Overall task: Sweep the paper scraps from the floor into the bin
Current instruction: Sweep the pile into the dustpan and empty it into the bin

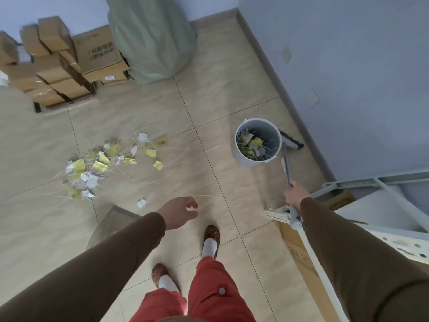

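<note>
Right hand (295, 195) is gripping the broom handle (287, 162) beside the bin (256, 141); left hand (180, 211) is hanging open, holding nothing. Paper scraps (102, 162) are lying on the floor (209, 101), well left of both.

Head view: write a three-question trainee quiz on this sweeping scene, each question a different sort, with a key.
1. True or false: the bin already holds some scraps.
2. Which hand grips the broom handle? A) left hand B) right hand
3. Fill in: the pile of paper scraps lies on the floor to the ____ of the bin in the picture.

Key: 1 true; 2 B; 3 left
</note>
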Available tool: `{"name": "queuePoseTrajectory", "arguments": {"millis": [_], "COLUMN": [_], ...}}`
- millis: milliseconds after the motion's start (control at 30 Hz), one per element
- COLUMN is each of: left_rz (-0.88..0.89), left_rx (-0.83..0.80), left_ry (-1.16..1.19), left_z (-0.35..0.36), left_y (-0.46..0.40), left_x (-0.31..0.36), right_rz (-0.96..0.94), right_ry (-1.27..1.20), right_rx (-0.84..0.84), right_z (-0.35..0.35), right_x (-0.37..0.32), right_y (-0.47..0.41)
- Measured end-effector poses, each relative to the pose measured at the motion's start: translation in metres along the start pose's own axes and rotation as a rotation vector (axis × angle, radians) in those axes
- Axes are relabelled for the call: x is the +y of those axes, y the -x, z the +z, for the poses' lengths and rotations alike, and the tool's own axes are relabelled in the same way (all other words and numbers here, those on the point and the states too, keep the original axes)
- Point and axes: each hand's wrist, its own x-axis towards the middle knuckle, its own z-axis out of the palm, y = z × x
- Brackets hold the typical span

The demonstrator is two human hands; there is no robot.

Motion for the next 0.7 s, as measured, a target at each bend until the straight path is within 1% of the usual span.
{"name": "queuePoseTrajectory", "arguments": {"millis": [67,133,233,333,467,567,700], "left_rz": [-0.016,-0.027,-0.012,0.011,0.043,0.055,0.047], "left_rx": [-0.016,-0.029,-0.028,-0.021,-0.015,-0.011,0.002], "left_ry": [-0.019,-0.025,-0.031,-0.028,-0.033,-0.054,-0.055], "left_z": [-0.001,-0.002,-0.006,-0.014,-0.028,-0.041,-0.06], "left_y": [0.001,0.002,0.004,0.005,0.007,0.012,0.021], "left_x": [-0.007,-0.013,-0.016,-0.017,-0.024,-0.037,-0.07], "right_rz": [0.068,0.139,0.188,0.236,0.302,0.364,0.397], "right_ry": [-0.14,-0.336,-0.596,-0.909,-1.246,-1.354,-1.347], "right_rx": [-0.045,-0.047,-0.047,-0.081,-0.123,-0.179,-0.371], "right_z": [0.017,0.04,0.083,0.127,0.171,0.197,0.23], "right_x": [0.009,0.015,0.008,-0.019,-0.079,-0.127,-0.165], "right_y": [0.008,0.028,0.071,0.121,0.176,0.209,0.254]}}
